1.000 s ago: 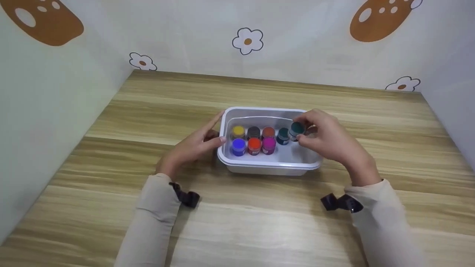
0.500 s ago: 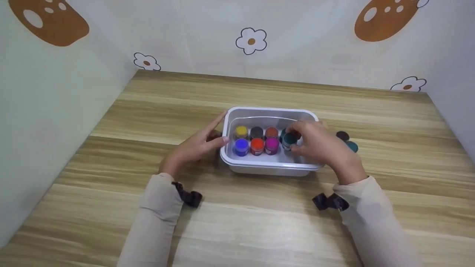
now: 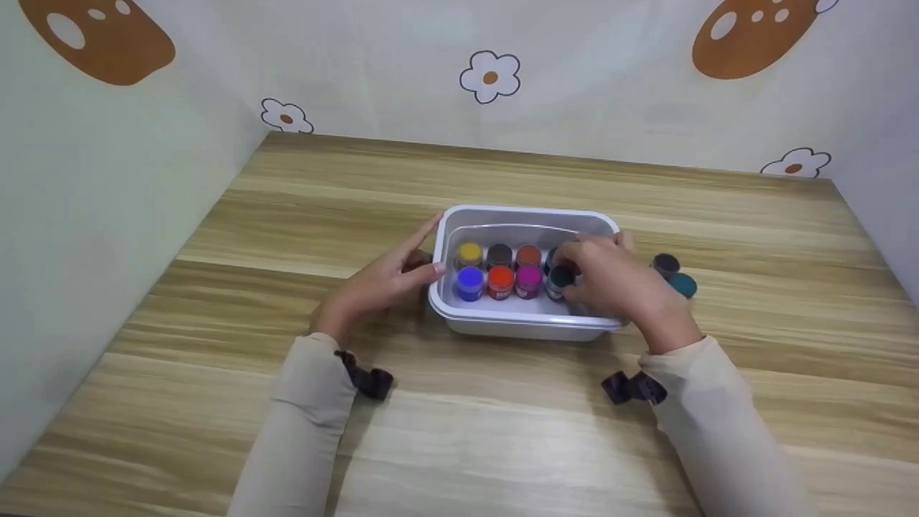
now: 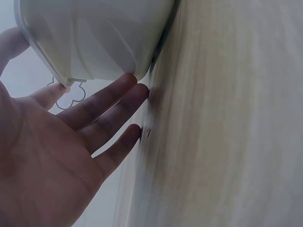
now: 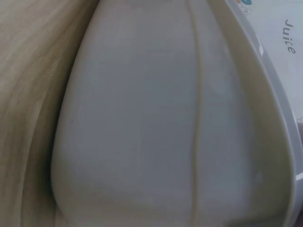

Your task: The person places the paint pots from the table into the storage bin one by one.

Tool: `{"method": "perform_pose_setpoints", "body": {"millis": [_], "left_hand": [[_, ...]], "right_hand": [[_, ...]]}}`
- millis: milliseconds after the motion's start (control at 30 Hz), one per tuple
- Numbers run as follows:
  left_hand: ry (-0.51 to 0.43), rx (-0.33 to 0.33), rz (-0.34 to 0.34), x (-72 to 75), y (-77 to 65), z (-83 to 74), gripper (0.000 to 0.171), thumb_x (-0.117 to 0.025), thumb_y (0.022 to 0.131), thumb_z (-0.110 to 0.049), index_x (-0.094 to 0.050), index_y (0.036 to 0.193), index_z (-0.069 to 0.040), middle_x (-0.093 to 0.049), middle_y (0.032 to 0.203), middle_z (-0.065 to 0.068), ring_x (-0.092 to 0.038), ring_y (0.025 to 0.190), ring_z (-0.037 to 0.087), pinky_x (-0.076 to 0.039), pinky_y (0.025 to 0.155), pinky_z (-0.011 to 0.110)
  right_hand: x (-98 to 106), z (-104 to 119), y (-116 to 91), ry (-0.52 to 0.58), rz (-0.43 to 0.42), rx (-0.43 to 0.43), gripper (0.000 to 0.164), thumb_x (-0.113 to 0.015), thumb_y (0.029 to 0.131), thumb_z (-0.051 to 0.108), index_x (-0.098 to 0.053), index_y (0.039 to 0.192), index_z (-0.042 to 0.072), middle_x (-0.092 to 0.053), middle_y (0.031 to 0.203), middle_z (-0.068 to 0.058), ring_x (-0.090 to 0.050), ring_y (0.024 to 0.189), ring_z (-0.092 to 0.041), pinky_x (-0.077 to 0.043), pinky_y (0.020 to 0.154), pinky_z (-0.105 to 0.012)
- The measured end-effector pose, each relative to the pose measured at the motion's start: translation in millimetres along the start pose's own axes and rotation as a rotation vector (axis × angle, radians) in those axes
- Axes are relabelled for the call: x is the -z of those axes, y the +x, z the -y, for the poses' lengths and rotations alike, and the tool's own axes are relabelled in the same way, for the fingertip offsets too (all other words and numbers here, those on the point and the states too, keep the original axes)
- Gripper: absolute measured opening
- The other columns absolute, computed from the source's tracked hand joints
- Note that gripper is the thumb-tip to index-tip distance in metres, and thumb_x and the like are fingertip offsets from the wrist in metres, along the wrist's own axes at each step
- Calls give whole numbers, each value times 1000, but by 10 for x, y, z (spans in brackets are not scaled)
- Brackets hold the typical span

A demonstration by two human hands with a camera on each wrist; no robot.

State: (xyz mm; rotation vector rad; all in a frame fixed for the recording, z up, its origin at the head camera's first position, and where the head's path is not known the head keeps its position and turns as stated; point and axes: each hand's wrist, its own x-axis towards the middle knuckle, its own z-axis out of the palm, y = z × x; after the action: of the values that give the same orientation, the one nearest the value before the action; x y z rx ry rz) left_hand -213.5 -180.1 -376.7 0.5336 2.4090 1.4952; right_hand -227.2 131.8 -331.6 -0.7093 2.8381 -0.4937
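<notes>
A white plastic box (image 3: 528,314) stands on the table, holding small paint jars in two rows. My left hand (image 3: 380,283) rests against its left end, thumb on the rim; in the left wrist view its fairly straight fingers (image 4: 111,99) touch the box wall. My right hand (image 3: 610,276) reaches inside at the right and pinches a dark green paint jar (image 3: 560,278), next to the magenta jar (image 3: 529,278) in the front row. Blue (image 3: 471,281) and red (image 3: 500,280) jars continue that row. Behind are yellow (image 3: 470,253), dark grey (image 3: 500,255) and orange-brown (image 3: 528,256) jars; my fingers partly hide another dark one.
Right of the box, a dark jar (image 3: 666,264) and a teal-topped jar (image 3: 681,286) stand on the wooden table (image 3: 459,409), partly behind my right hand. A patterned wall covering (image 3: 380,86) encloses the back and sides. The right wrist view is mostly box wall (image 5: 137,113).
My right hand has carried the dark green jar down and left, from above the back row to the front row. Two jars outside the box have come into sight. The left hand stays put.
</notes>
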Motion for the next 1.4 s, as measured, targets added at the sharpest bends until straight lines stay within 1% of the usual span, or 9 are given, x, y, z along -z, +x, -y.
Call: {"method": "perform_pose_setpoints", "body": {"millis": [367, 633, 800, 933, 1033, 1133, 1233, 1367, 1400], "left_hand": [[12, -8, -2, 6, 0, 4, 79, -58, 99, -34, -9, 160, -33, -39, 154, 17, -50, 132, 30, -40, 110, 49], [6, -13, 4, -8, 21, -7, 79, -58, 99, -30, -10, 161, -30, -51, 142, 22, -53, 129, 31, -43, 107, 49], [-8, -5, -7, -9, 4, -6, 79, -59, 99, -30, -10, 161, -31, -52, 141, 23, -53, 128, 31, -43, 106, 49], [-17, 9, 0, -5, -6, -5, 79, -59, 99, -33, -9, 160, -35, -50, 143, 21, -52, 130, 30, -41, 108, 50], [-10, 25, 6, -4, -3, -7, 79, -59, 99, -36, -9, 159, -39, -49, 145, 18, -51, 130, 28, -41, 108, 50], [9, 10, 6, 6, 7, 7, 78, -58, 99, -36, -8, 159, -38, -45, 148, 18, -50, 131, 29, -41, 108, 51], [17, 2, 3, 10, 14, 25, 78, -58, 99, -36, -9, 159, -38, -43, 150, 17, -51, 131, 29, -41, 108, 51], [24, 10, -1, 10, 12, 32, 78, -58, 99, -37, -9, 159, -39, -43, 150, 17, -50, 132, 29, -41, 108, 51], [26, 10, -3, 13, 7, 27, 78, -58, 99, -37, -8, 159, -39, -43, 150, 18, -50, 132, 30, -41, 108, 52]], "right_hand": [[-33, 6, 17, -57, -5, 1, 31, -74, 82, 2, -73, 113, 4, -70, 111, -10, -57, 105, -27, -22, 101, -52], [30, -61, -59, 40, -67, 38, 30, -70, 83, 2, -70, 113, 3, -67, 111, -10, -57, 105, -28, -31, 98, -49], [230, -183, -191, 154, -176, 92, 29, -68, 88, 2, -67, 116, -3, -64, 112, -19, -59, 105, -35, -49, 92, -52], [397, -417, -368, 192, -303, 103, 24, -67, 88, 0, -67, 112, -5, -65, 111, -21, -62, 103, -36, -50, 88, -55], [455, -659, -512, 180, -351, 61, 23, -67, 88, 0, -67, 111, -5, -66, 111, -22, -63, 101, -37, -50, 85, -56], [458, -901, -618, 168, -349, 4, 24, -67, 89, 2, -66, 112, -7, -65, 110, -24, -62, 100, -38, -50, 83, -56], [437, -1104, -681, 161, -316, -63, 25, -66, 91, 5, -66, 113, -7, -66, 111, -24, -62, 99, -35, -53, 82, -32], [401, -1265, -688, 171, -213, -144, 33, -67, 94, 17, -65, 116, -6, -65, 114, -25, -61, 103, -37, -50, 81, -26], [389, -1285, -677, 174, -186, -153, 36, -68, 94, 21, -64, 117, -6, -65, 115, -25, -61, 104, -37, -50, 82, -29]]}}
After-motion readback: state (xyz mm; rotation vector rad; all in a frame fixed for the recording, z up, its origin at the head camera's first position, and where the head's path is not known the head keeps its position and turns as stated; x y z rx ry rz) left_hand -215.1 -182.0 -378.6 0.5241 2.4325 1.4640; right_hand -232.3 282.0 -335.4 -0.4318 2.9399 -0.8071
